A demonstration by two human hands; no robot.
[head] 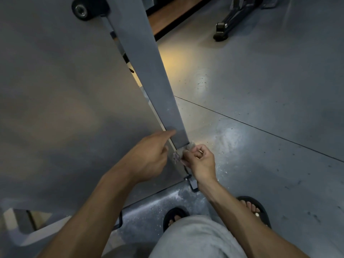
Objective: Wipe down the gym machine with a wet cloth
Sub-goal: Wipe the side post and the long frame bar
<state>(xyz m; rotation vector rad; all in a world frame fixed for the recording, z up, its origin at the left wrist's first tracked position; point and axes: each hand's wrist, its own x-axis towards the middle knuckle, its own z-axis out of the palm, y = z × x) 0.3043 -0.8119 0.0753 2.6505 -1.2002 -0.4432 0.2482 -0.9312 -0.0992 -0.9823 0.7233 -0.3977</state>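
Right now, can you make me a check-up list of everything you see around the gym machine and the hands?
Surface: grey speckled floor with a dark seam line and white scuffs near the feet.
Job's things: grey machine beam sloping away from the person; crumpled grey cloth pressed at its near end.
Clutter: nothing seen.
Grippers: left hand rests a finger on the beam; right hand is closed on the cloth.
Cables: nothing seen.
Surroundings: large grey panel on the left, black roller at the top, wooden platform, black machine foot, both feet in black sandals.
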